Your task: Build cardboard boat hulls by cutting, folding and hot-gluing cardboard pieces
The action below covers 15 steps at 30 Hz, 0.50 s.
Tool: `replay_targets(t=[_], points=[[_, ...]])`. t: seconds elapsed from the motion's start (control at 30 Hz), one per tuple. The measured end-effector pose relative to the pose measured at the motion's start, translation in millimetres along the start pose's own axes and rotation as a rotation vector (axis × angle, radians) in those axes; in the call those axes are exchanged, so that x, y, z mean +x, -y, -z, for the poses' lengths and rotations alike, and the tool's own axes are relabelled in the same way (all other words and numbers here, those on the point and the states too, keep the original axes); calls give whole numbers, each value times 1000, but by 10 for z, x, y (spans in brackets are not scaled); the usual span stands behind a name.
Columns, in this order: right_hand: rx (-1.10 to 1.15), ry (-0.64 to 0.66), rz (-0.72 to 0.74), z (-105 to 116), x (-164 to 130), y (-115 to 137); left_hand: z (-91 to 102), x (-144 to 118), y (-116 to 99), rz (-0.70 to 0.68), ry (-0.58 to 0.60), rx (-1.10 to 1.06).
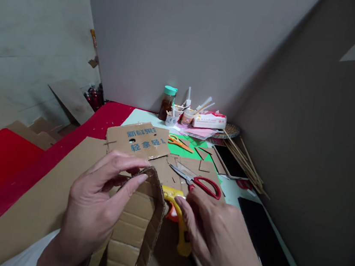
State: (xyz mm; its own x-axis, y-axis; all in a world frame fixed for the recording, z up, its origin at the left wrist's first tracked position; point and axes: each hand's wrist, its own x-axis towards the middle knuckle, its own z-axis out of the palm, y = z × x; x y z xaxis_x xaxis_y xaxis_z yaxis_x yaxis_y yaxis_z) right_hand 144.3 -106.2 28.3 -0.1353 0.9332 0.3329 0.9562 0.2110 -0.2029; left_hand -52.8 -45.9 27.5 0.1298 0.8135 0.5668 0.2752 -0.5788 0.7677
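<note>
My left hand (101, 201) pinches the upper edge of a bent cardboard piece (129, 235), thumb inside and fingers outside. Its walls stand up around creased inner panels. Close to its right wall is a yellow glue gun (181, 228) with an orange part beneath. My right hand (214, 228) is closed at the gun's upper end, the thumb against the yellow body; the other fingertips are partly hidden. Just beyond that hand lie red-handled scissors (208, 186), blades apart, on a cardboard sheet (160, 169).
Orange scissors (181, 143) and a printed cardboard piece (137, 141) lie farther back. Behind are a bottle (167, 103), cups (187, 117) of sticks and a tissue pack (209, 120). A tablet (230, 162), wooden sticks (245, 163) and a dark panel (270, 243) line the right, beside a grey partition.
</note>
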Motion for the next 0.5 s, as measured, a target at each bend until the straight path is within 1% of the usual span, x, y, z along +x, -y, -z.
replay_targets(t=[0.07,0.1,0.2,0.3,0.4,0.5], points=[[219,-80,60,81,106,142,-21,-8,6,11,20,-8],[263,-116,98,103,159,200,-32,-12,10,18,28,-17],[257,-129,170,87,275,290,-57,-12,27,39,52,-39],[239,-136,200,5,314,281,-72,-7,41,48,47,-43],[282,-117,194,-64,307,241,-91,-14,42,64,11,-12],[326,-114,234,-95,288,207,-126,-42,21,14,-42,50]])
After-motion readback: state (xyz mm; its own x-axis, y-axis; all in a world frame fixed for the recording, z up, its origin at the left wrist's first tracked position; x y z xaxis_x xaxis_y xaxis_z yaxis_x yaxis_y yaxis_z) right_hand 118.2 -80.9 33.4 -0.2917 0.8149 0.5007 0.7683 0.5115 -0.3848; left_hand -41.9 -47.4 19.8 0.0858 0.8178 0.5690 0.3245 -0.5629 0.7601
